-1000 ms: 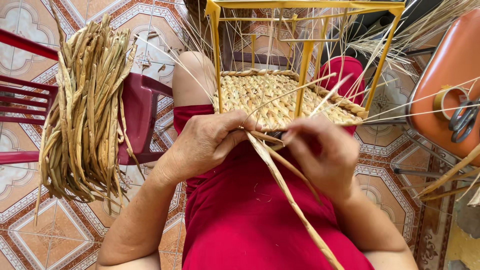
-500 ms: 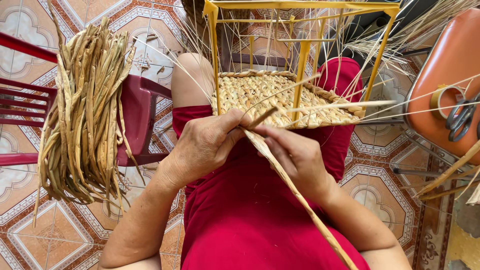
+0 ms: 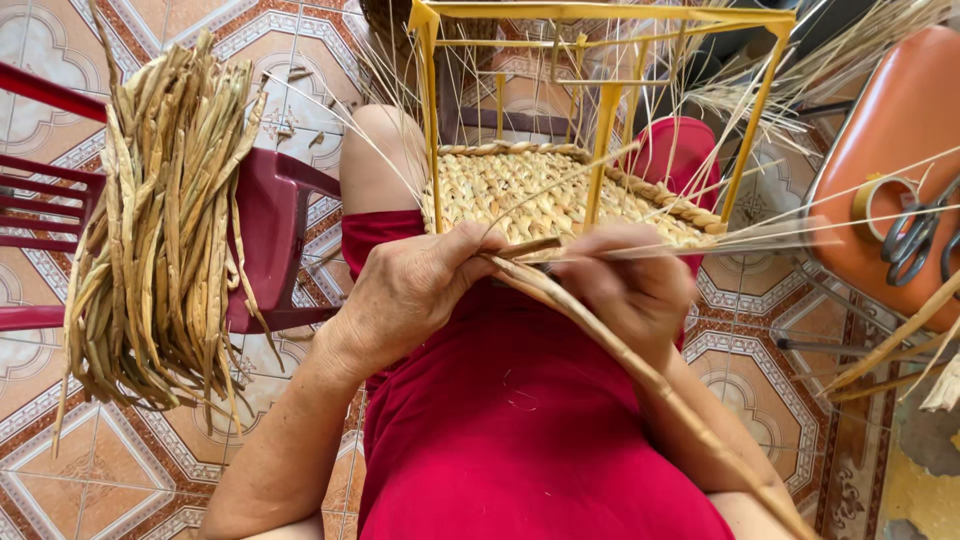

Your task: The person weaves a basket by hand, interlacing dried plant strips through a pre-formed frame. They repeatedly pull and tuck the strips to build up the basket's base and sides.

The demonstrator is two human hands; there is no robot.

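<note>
A yellow metal frame (image 3: 600,110) rests on my lap, its base covered by a woven straw panel (image 3: 520,190) with a braided rim. My left hand (image 3: 410,290) grips the near edge of the weave, pinching a straw strand. My right hand (image 3: 630,285), blurred, holds a long dried straw strand (image 3: 640,370) that runs diagonally down over my red clothing toward the lower right. Thin loose straw ends stick out past my right hand to the right.
A thick bundle of dried straw (image 3: 165,230) hangs over a dark red plastic chair (image 3: 270,230) on the left. An orange seat (image 3: 890,160) at right carries a tape roll (image 3: 885,200) and scissors (image 3: 915,240). Patterned floor tiles lie all around.
My right hand has shifted up and rightward along the weave's near edge, drawing the straw strand with it. My left hand stays at the edge.
</note>
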